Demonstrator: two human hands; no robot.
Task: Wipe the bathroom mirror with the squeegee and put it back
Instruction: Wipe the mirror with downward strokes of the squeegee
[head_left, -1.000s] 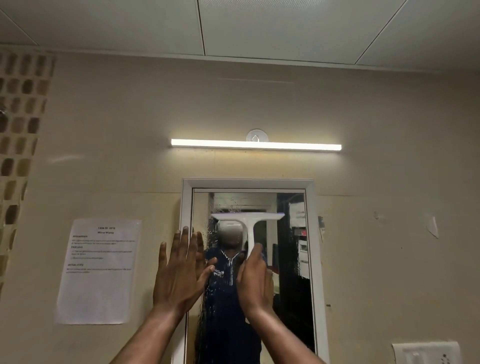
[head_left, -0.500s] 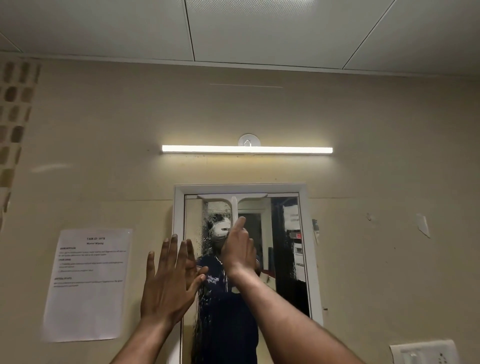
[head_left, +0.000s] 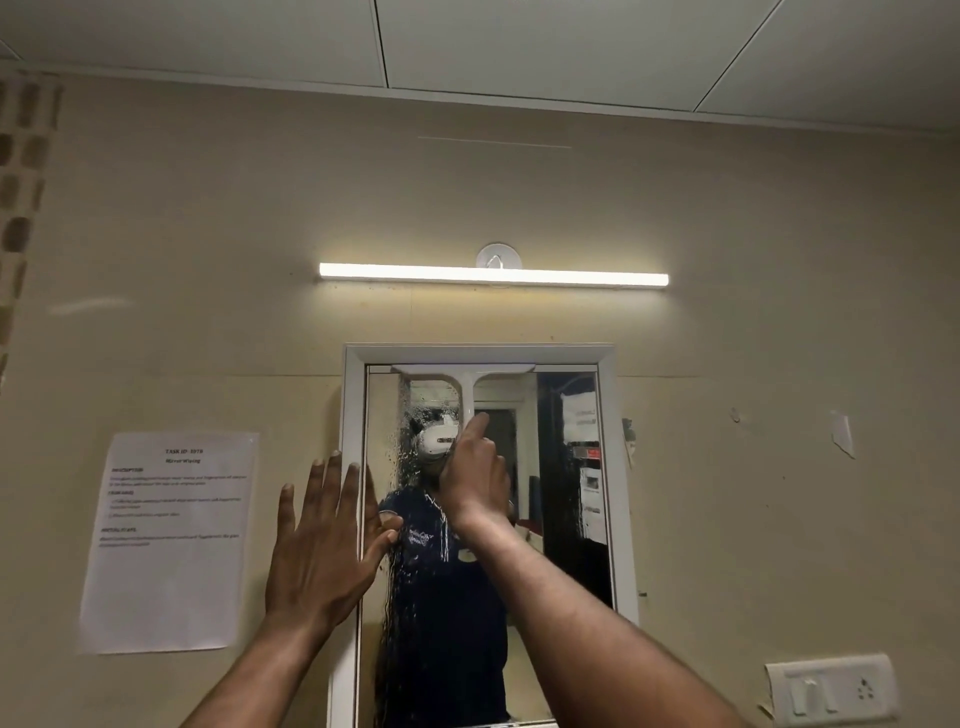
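Your right hand is wrapped around the squeegee handle, forefinger stretched up along it; left hand flat, fingers spread, gripping nothing.

Your left palm sits over the mirror frame's left edge, thumb reaching onto the glass. The squeegee is upright, its blade level and pressed against the very top of the glass, just under the frame's upper bar and left of centre. Droplets and streaks cover the left strip of the mirror; the right part looks clearer. Printed sheet is taped to the wall left of the mirror, switch plate lower right, lit tube light above.
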